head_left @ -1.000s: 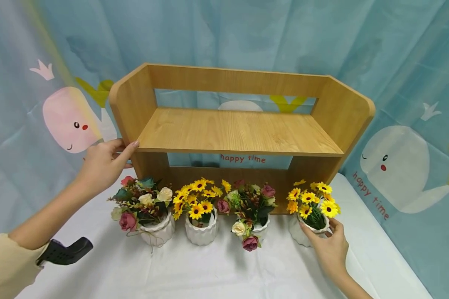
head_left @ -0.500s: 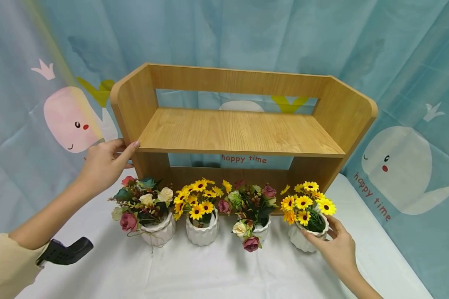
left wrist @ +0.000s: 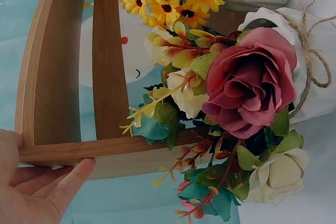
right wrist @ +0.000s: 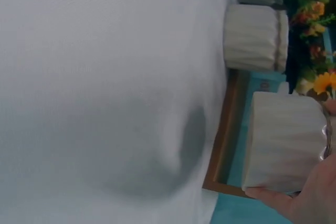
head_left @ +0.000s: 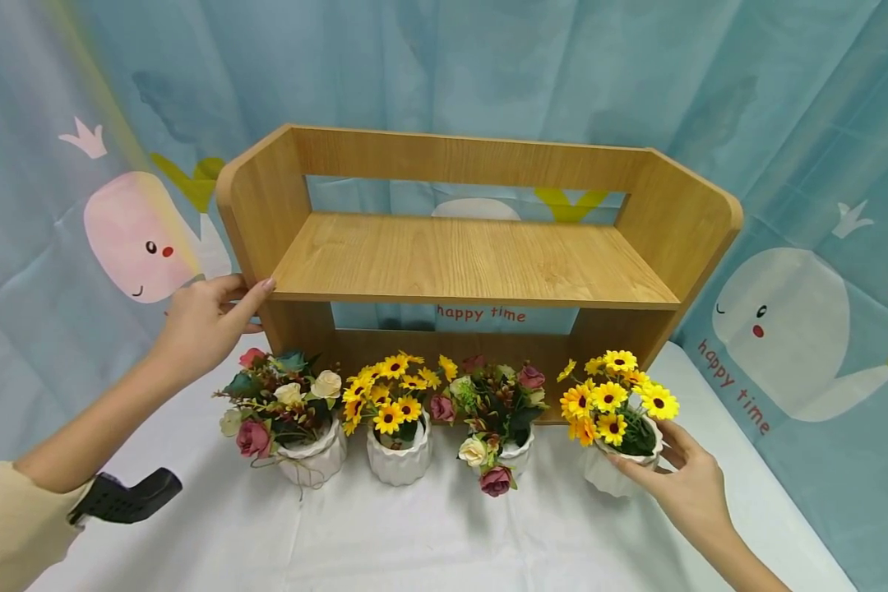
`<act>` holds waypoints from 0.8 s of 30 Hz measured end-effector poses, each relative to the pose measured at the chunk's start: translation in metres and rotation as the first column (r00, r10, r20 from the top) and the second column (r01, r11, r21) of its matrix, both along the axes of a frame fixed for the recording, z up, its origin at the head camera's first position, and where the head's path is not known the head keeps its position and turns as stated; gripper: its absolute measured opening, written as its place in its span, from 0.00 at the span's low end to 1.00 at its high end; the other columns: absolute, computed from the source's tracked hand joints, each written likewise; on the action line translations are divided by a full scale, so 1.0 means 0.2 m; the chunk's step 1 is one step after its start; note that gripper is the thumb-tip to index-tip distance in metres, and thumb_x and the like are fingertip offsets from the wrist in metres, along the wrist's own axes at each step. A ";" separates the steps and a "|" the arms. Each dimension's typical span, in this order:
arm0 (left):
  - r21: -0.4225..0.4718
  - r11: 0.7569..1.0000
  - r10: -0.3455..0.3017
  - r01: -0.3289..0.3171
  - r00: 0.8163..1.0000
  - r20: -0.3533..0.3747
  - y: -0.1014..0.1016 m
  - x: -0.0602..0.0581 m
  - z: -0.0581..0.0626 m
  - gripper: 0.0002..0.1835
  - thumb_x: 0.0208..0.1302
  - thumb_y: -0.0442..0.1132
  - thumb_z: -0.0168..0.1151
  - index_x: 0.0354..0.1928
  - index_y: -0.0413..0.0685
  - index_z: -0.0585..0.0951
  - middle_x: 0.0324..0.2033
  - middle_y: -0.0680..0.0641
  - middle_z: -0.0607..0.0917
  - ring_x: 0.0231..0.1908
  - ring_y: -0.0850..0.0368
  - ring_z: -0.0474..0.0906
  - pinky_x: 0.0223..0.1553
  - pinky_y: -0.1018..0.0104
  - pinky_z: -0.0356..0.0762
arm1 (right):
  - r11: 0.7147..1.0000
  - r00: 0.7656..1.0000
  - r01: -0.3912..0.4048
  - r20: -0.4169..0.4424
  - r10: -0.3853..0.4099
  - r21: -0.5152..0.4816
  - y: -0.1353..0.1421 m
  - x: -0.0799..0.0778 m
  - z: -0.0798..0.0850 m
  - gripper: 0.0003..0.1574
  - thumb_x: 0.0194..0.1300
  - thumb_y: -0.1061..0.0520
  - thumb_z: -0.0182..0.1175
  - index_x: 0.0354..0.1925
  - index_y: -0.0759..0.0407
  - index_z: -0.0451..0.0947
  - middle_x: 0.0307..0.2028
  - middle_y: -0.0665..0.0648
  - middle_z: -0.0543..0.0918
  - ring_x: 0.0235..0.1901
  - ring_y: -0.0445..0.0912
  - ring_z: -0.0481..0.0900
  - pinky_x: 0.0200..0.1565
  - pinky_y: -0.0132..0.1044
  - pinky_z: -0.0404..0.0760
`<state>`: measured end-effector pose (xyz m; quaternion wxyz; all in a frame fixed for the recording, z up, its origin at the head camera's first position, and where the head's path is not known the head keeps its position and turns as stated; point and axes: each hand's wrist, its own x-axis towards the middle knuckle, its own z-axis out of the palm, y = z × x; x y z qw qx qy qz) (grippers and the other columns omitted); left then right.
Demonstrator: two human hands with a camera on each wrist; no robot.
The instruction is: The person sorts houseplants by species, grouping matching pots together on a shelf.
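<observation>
My left hand (head_left: 203, 325) grips the left side panel of a two-tier wooden shelf (head_left: 474, 259), with the thumb at the front edge and the fingers around the outer side. In the left wrist view, fingertips (left wrist: 79, 174) lie along that panel. On the right, my right hand (head_left: 688, 481) holds a white ribbed flowerpot (head_left: 610, 475) of yellow artificial sunflowers (head_left: 608, 399), thumb and fingers on opposite sides of it. A shadow lies on the cloth apart from this pot (right wrist: 286, 140) in the right wrist view.
In a row before the shelf stand a rose pot (head_left: 314, 456) with twine, a sunflower pot (head_left: 400, 456) and another rose pot (head_left: 518, 456). White cloth (head_left: 385, 543) covers the table. A blue curtain (head_left: 488, 66) hangs behind.
The right hand has moved right and nearer to me with the sunflower pot, whose flowers first swung left, then back right. My left hand stays on the shelf.
</observation>
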<state>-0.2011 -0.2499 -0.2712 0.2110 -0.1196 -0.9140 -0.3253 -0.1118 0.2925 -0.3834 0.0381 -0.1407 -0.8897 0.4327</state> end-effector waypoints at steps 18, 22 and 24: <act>-0.119 0.989 -0.094 0.092 0.996 -0.013 -0.06 -0.03 0.05 0.21 0.80 0.41 0.61 0.47 0.21 0.84 0.39 0.23 0.88 0.30 0.37 0.91 0.26 0.82 0.76 | 0.999 0.992 -0.040 -0.119 0.041 0.009 0.07 0.05 0.14 0.56 0.62 0.58 0.78 0.78 0.73 0.59 0.73 0.76 0.69 0.42 0.10 0.65 0.40 0.14 0.77; -0.168 0.981 -0.103 0.095 0.994 -0.043 -0.06 -0.03 0.06 0.19 0.78 0.39 0.62 0.46 0.21 0.84 0.37 0.24 0.88 0.28 0.38 0.90 0.25 0.79 0.77 | 0.997 0.989 -0.072 -0.129 0.074 0.025 0.08 0.05 0.17 0.55 0.64 0.58 0.77 0.78 0.73 0.59 0.73 0.77 0.68 0.43 0.10 0.64 0.40 0.13 0.77; -0.182 0.979 -0.105 0.095 0.993 -0.049 -0.06 -0.03 0.06 0.18 0.78 0.38 0.62 0.46 0.21 0.84 0.36 0.25 0.89 0.28 0.39 0.90 0.24 0.78 0.76 | 0.996 0.988 -0.084 -0.126 0.088 0.032 0.08 0.05 0.19 0.55 0.65 0.57 0.76 0.78 0.72 0.59 0.73 0.76 0.68 0.43 0.10 0.64 0.40 0.14 0.78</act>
